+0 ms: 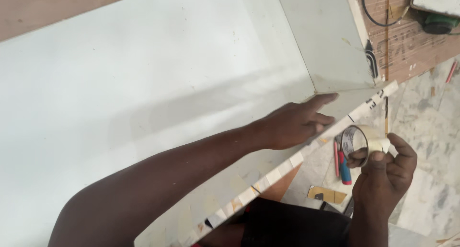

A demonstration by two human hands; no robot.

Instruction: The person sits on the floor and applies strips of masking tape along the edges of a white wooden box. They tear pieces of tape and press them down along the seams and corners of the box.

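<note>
My left hand (pixel 297 122) lies flat on a large white panel (pixel 143 84), fingers stretched toward its taped near edge (pixel 287 163), close to where a second upright white panel (pixel 326 41) meets it. My right hand (pixel 383 177) hovers just off that edge, gripping a roll of pale masking tape (pixel 362 139) between thumb and fingers. Short pieces of tape sit along the panel's edge.
A red and blue pen-like tool (pixel 342 168) and a scrap of cardboard (pixel 327 194) lie on the marble floor (pixel 426 112) below the edge. Brown board (pixel 407 41) with a black cable and a green power tool (pixel 438 21) sits at the upper right.
</note>
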